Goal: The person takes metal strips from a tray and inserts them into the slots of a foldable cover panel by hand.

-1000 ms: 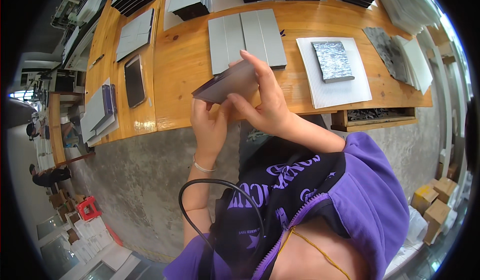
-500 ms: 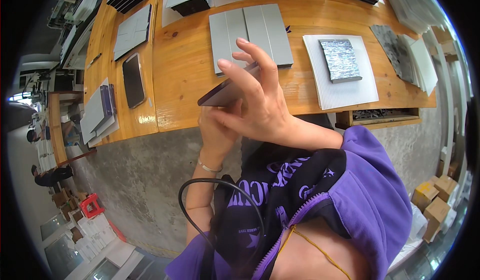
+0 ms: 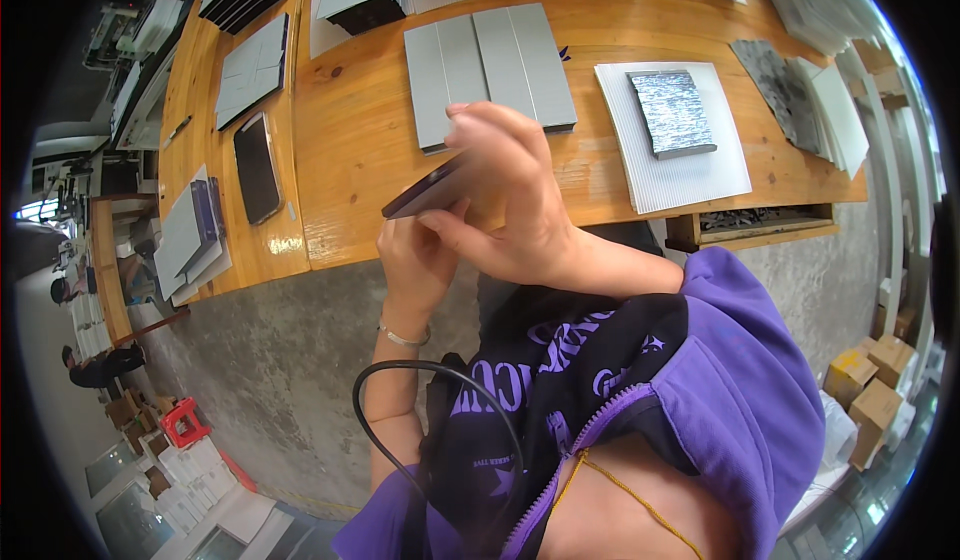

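Note:
In front of the table's near edge, my left hand [image 3: 408, 260] pinches the lower edge of a thin, flat grey piece with a dark purple edge [image 3: 425, 188]. It is tilted, and its exact kind cannot be told. My right hand [image 3: 520, 210] curls around the right end of that piece, thumb low near my left fingers. Its upper fingers are bent and smeared by motion, so their contact is partly hidden. Just beyond lies a pair of grey flat panels [image 3: 490, 75] with dark sides, side by side on the wooden table [image 3: 345, 160].
A striped silvery block [image 3: 668, 113] rests on white ribbed sheets [image 3: 720, 185] at the right. To the left are a phone [image 3: 258, 170], a pen [image 3: 178, 130] and grey boards [image 3: 250, 70]. Dark-sided stacks [image 3: 362, 0] line the back. An open drawer [image 3: 765, 232] sits beneath the table.
Both hands and the flat piece have shifted slightly left in view, as the whole scene has. My right fingers have bent down closer over the piece.

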### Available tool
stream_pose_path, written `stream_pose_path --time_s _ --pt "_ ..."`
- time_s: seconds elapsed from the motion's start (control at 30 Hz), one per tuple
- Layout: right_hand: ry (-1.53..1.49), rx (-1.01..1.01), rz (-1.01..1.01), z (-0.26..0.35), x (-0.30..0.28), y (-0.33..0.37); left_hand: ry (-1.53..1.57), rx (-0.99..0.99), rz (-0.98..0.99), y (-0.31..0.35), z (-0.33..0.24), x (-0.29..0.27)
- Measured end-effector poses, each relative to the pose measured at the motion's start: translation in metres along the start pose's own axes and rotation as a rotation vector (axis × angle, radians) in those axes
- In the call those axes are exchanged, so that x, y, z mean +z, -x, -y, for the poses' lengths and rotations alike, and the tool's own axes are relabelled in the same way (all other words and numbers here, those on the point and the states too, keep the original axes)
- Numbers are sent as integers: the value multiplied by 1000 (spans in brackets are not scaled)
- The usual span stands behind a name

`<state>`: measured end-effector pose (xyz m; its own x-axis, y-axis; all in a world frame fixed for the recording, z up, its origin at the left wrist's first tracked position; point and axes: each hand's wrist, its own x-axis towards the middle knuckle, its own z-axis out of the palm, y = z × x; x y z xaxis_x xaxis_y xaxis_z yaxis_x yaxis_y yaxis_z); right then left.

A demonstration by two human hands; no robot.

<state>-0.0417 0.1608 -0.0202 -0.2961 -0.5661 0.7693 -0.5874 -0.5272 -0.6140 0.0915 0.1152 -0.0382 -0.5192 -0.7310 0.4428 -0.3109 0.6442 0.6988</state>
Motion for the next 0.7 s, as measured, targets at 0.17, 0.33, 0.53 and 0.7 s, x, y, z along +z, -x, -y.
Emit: stream_pose_path --time_s 0.17,0.33,0.53,0.7 --pt "4 -71 -48 -1 3 2 24 32 39 -2 5 3" --pt "74 16 -98 4 12 1 108 -35 48 3 1 1" --pt "118 -27 -123 5 15 -3 100 6 242 -18 5 -17" --pt "85 -2 -134 13 19 -8 159 31 217 -18 2 -24"
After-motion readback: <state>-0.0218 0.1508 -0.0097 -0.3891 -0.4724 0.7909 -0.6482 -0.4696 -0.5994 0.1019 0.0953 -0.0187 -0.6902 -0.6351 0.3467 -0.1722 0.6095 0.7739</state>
